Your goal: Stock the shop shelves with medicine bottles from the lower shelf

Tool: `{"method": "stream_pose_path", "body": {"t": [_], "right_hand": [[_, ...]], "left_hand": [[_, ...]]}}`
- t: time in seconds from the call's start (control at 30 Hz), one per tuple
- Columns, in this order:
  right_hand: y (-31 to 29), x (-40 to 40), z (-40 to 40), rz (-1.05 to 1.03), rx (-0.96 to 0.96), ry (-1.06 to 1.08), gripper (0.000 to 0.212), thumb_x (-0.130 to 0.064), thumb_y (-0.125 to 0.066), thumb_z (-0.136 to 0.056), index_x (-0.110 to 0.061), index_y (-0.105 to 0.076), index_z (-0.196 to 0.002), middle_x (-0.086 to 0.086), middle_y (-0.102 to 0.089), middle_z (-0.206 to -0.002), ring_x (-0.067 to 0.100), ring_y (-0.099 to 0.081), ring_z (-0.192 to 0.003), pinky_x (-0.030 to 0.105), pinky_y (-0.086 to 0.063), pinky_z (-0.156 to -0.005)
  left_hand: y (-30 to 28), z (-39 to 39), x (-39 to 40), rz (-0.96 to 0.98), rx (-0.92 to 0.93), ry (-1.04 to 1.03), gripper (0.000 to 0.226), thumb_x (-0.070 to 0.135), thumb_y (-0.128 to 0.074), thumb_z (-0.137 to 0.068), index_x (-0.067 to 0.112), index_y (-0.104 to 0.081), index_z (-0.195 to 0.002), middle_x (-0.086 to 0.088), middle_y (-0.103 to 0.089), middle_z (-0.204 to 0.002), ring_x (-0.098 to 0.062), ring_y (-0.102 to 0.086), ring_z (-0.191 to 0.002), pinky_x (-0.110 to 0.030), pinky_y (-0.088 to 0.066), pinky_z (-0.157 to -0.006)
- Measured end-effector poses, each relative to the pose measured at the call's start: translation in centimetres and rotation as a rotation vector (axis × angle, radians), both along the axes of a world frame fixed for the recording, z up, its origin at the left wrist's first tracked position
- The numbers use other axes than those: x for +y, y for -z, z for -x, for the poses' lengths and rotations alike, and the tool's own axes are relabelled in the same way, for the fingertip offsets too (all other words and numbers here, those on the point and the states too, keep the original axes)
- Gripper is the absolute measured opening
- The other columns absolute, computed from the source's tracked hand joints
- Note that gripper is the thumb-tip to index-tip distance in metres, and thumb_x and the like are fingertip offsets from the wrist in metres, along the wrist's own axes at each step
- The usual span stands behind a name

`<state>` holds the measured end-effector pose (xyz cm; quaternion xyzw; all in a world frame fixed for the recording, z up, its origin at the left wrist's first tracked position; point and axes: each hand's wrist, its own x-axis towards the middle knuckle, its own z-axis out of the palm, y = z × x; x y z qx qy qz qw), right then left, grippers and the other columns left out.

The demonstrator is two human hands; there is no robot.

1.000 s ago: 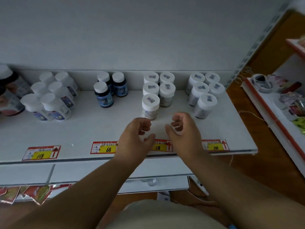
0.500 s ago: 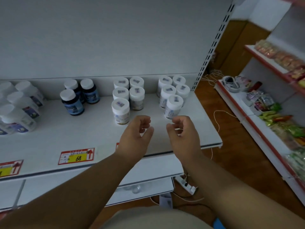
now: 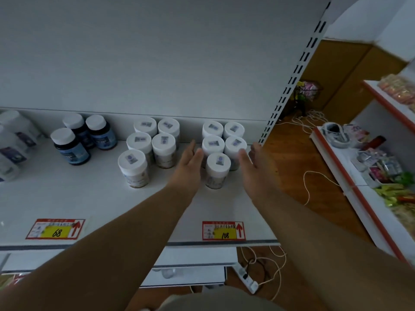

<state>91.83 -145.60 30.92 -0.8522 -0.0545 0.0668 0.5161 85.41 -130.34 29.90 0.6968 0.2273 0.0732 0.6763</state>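
Fingers of both hands straight and held together, palms facing inward, flanking a cluster of five white-capped bottles (image 3: pixel 218 163) near the right end of the shelf (image 3: pixel 67 198). Left hand (image 3: pixel 187 167) lies just beside the cluster's left side; whether it touches the bottles cannot be told. Right hand (image 3: pixel 256 169) lies at the cluster's right side, its fingertips (image 3: pixel 242 153) against or just beside a rear-right bottle. Neither hand grips anything. A second cluster of five white-capped bottles (image 3: pixel 149 151) stands to the left, mid-shelf. Three dark blue-labelled bottles (image 3: pixel 83 138) stand further left toward the back edge, and more white bottles (image 3: pixel 13 144) at the left edge of view. Two price tags, marked 68 (image 3: pixel 56 228) and 108 (image 3: pixel 223 230), lie along the front edge.
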Motion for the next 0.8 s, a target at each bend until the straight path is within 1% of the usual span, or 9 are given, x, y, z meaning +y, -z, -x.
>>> {"method": "stream_pose_path", "body": {"t": [0.07, 0.13, 0.2, 0.27, 0.33, 0.47, 0.57, 0.7, 0.8], "right_hand": [[-0.2, 0.6, -1.9, -0.053, 0.127, -0.022, 0.043, -0.054, -0.045, -0.097, -0.021, -0.043, -0.126, 0.005, -0.049, -0.138, 0.022, -0.046, -0.128, 0.037, -0.037, -0.099], [-0.2, 1.4, -3.0, -0.148, 0.217, -0.061, 0.054, -0.060, -0.048, -0.087, -0.024, -0.045, -0.127, 0.002, -0.053, -0.133, 0.023, -0.050, -0.124, 0.038, -0.038, -0.096], [0.4, 2.0, -3.6, -0.241, 0.250, -0.097, 0.042, -0.053, -0.051, -0.086, -0.040, -0.048, -0.126, -0.008, -0.058, -0.128, 0.018, -0.054, -0.121, 0.040, -0.042, -0.103], [0.8, 2.1, -4.1, -0.252, 0.224, -0.122, 0.027, -0.040, -0.049, -0.097, -0.048, -0.044, -0.122, -0.019, -0.058, -0.118, 0.013, -0.055, -0.117, 0.043, -0.043, -0.107], [0.8, 2.1, -4.4, -0.238, 0.209, -0.121, 0.030, -0.033, -0.044, -0.102, -0.045, -0.042, -0.129, -0.020, -0.056, -0.115, 0.014, -0.053, -0.116, 0.044, -0.042, -0.109], [0.8, 1.9, -4.9, -0.221, 0.208, -0.118, 0.039, -0.032, -0.044, -0.101, -0.040, -0.043, -0.138, -0.015, -0.056, -0.118, 0.015, -0.054, -0.116, 0.046, -0.042, -0.108], [0.7, 1.9, -4.9, -0.205, 0.200, -0.131, 0.038, -0.036, -0.045, -0.098, -0.043, -0.044, -0.135, -0.024, -0.056, -0.114, 0.014, -0.054, -0.116, 0.047, -0.042, -0.108], [0.7, 2.0, -5.0, -0.192, 0.217, -0.125, 0.050, -0.046, -0.045, -0.086, -0.043, -0.045, -0.136, -0.013, -0.059, -0.126, 0.016, -0.055, -0.117, 0.048, -0.043, -0.107], [0.7, 2.1, -4.9, -0.212, 0.222, -0.120, 0.044, -0.041, -0.046, -0.089, -0.044, -0.048, -0.133, -0.018, -0.061, -0.118, 0.014, -0.057, -0.114, 0.045, -0.044, -0.105]], "left_hand": [[-0.1, -1.9, 0.5, 0.019, 0.037, -0.001, 0.053, 0.046, -0.037, -0.104, 0.032, -0.028, -0.154, 0.020, -0.038, -0.138, 0.002, -0.032, -0.124, 0.000, -0.019, -0.094], [0.2, -3.3, 0.8, 0.135, 0.083, -0.057, 0.070, 0.068, -0.050, -0.084, 0.041, -0.039, -0.148, 0.020, -0.046, -0.145, -0.003, -0.044, -0.129, -0.022, -0.026, -0.114], [1.1, -4.1, 0.7, 0.255, 0.084, -0.086, 0.068, 0.069, -0.054, -0.080, 0.038, -0.051, -0.141, 0.010, -0.060, -0.136, -0.013, -0.059, -0.121, -0.041, -0.041, -0.110], [0.5, -4.2, 0.1, 0.308, 0.048, -0.073, 0.046, 0.050, -0.049, -0.097, 0.030, -0.056, -0.137, 0.003, -0.068, -0.126, -0.017, -0.067, -0.110, -0.042, -0.050, -0.101], [0.5, -4.4, -0.2, 0.351, 0.029, -0.082, 0.038, 0.042, -0.046, -0.101, 0.029, -0.058, -0.135, 0.001, -0.070, -0.121, -0.018, -0.068, -0.107, -0.041, -0.053, -0.097], [0.5, -4.4, -0.5, 0.340, 0.041, -0.080, 0.053, 0.056, -0.053, -0.089, 0.030, -0.059, -0.134, 0.000, -0.070, -0.120, -0.020, -0.069, -0.107, -0.047, -0.051, -0.100], [0.6, -4.4, -0.5, 0.345, 0.027, -0.077, 0.046, 0.048, -0.050, -0.097, 0.028, -0.057, -0.137, -0.001, -0.070, -0.121, -0.020, -0.069, -0.107, -0.046, -0.050, -0.101], [1.0, -4.6, -0.1, 0.343, 0.016, -0.074, 0.046, 0.047, -0.049, -0.098, 0.031, -0.052, -0.141, 0.001, -0.068, -0.126, -0.019, -0.067, -0.111, -0.046, -0.049, -0.103], [1.0, -4.7, 0.0, 0.334, 0.013, -0.072, 0.051, 0.048, -0.050, -0.095, 0.031, -0.049, -0.144, 0.003, -0.063, -0.133, -0.018, -0.064, -0.116, -0.045, -0.047, -0.106]]}}
